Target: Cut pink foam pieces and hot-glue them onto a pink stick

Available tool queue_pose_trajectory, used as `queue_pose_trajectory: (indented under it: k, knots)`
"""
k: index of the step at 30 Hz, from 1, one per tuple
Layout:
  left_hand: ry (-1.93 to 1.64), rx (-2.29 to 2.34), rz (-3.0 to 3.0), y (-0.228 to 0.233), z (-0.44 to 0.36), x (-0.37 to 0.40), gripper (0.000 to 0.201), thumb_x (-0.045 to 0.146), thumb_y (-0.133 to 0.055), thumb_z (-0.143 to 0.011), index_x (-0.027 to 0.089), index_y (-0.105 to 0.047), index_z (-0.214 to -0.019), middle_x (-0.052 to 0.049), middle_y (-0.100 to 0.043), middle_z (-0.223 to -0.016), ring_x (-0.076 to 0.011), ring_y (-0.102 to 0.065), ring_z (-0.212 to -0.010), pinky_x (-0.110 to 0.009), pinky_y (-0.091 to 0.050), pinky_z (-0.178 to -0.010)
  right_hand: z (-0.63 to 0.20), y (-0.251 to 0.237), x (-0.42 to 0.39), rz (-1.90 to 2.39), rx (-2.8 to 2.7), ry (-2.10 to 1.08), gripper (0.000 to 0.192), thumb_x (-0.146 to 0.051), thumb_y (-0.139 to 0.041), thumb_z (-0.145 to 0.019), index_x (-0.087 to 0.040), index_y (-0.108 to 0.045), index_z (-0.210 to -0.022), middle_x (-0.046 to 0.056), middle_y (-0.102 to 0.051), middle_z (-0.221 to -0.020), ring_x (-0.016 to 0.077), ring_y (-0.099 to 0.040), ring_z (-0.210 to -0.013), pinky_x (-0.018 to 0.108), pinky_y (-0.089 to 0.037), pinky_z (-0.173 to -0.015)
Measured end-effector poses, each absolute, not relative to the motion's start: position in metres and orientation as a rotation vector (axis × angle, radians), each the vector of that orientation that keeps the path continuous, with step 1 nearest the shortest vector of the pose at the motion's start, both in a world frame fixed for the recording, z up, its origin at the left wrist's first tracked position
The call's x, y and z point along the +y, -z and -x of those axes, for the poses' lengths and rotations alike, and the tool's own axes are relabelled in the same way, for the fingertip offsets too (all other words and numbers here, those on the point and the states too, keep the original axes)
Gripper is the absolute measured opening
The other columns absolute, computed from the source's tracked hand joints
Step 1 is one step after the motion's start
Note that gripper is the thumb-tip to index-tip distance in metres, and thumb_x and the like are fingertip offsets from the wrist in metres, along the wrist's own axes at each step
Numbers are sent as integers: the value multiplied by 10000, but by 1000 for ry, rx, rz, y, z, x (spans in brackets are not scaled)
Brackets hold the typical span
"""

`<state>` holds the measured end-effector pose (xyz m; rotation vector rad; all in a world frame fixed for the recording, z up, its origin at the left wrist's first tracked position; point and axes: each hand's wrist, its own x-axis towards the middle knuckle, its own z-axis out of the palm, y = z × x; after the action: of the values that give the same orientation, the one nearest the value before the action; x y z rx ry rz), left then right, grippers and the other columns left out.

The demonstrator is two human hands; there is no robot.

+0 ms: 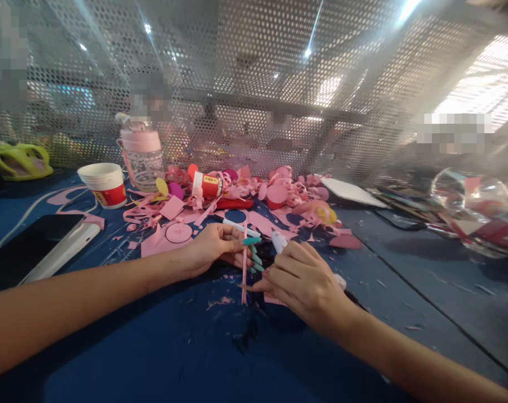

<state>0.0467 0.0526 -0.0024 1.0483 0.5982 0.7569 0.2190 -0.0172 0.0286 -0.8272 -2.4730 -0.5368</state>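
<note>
Thin pink paper strip [244,268] betw. L hand [211,249] & R hand [306,282], both hands' fingers pinched on it.

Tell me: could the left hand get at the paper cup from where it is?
Probably yes. The left hand holds a thin pink strip; only flat pink scraps lie between it and the paper cup.

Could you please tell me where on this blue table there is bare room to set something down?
The blue table top is bare in front of both forearms, and the grey stretch right of the right hand holds only small scraps. It is crowded behind the left hand: the heap of pink paper scraps, red-and-white paper cup and pink-lidded bottle.
</note>
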Motion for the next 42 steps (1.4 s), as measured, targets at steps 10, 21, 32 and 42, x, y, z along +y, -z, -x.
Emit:
queue_pose_trajectory:
  k: [10,21,32,42]
  knots:
    - [-759,594,-1052,2,-47,51,340,271,-771,-522,111,-499,-648,-34,-657,-577,-145,-638,-495,-227,-517,-502,-220,-27,-20,823,-2432,399,341,-310,-453,-854,-153,-550,-567,10,-498,-547,118,-376,-587,271,-295,-577]
    - [-764,569,-1038,3,-47,53,318,263,-756,-555,112,-495,-656,-38,-657,-591,-150,-646,-529,-237,-523,-529,-219,-27,-15,783,-2474,592,369,-299,-420,-872,-151,-509,-546,-4,-476,-539,106,-333,-565,264,-262,-563]
    - [-778,568,-1082,6,-47,52,311,248,-748,-569,114,-480,-652,-30,-652,-579,-154,-643,-512,-247,-526,-519,-220,-22,-16,849,-2389,434,325,-303,-477,-843,-150,-534,-562,7,-489,-532,117,-347,-581,266,-289,-581]
    - [-785,576,-1026,4,-48,53,339,260,-770,-530,105,-488,-637,-30,-649,-569,-147,-643,-508,-213,-521,-488,-220,-24,-16,832,-2482,576,346,-317,-445,-856,-156,-505,-556,-6,-477,-540,119,-313,-594,268,-257,-592]
